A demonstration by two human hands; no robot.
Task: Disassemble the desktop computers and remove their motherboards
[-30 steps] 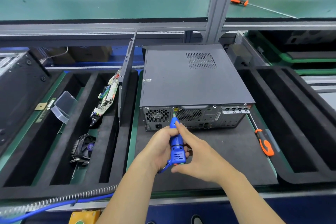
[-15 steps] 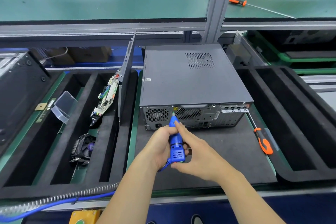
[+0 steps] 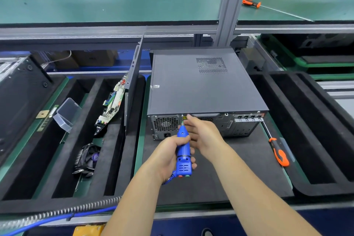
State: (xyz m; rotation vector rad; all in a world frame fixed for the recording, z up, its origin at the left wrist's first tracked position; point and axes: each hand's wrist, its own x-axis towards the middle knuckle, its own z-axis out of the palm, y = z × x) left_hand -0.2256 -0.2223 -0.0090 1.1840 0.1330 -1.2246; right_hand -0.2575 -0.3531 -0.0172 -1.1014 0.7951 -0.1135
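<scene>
Far left there was a black foam tray (image 3: 57, 140) with long slots; a clear plastic bin (image 3: 66, 114) sat at its edge, a motherboard (image 3: 112, 105) already pulled out leaned on edge in one slot, and a cooler fan (image 3: 87, 159) lay lower down in the same tray. A loose grey side panel (image 3: 134, 82) stood upright just beside the board.

Middle of the desk, on a dark mat (image 3: 220, 178), sat the desktop computer (image 3: 201, 86), lid still on, rear panel facing the person. The left hand (image 3: 170, 157) was wrapped round a blue electric screwdriver (image 3: 183, 151), bit aimed at a screw near the top edge of the rear panel, next to the power supply grille. The right hand (image 3: 203, 132) reached to that same spot with its fingers curled close at the bit tip; couldn't tell if it pinched a screw or just steadied the bit.

Further right, an orange-handled screwdriver (image 3: 278, 151) lay on the mat beside the case, and another orange screwdriver (image 3: 251, 3) was up on the green shelf.

My guess on handling: the steel case looked stiff and fairly heavy, so I'd slide the lid off by its back lip. The motherboard inside would be light but fragile, so hold it by the edges and don't flex it. Those tiny screws would be easy to drop.
</scene>
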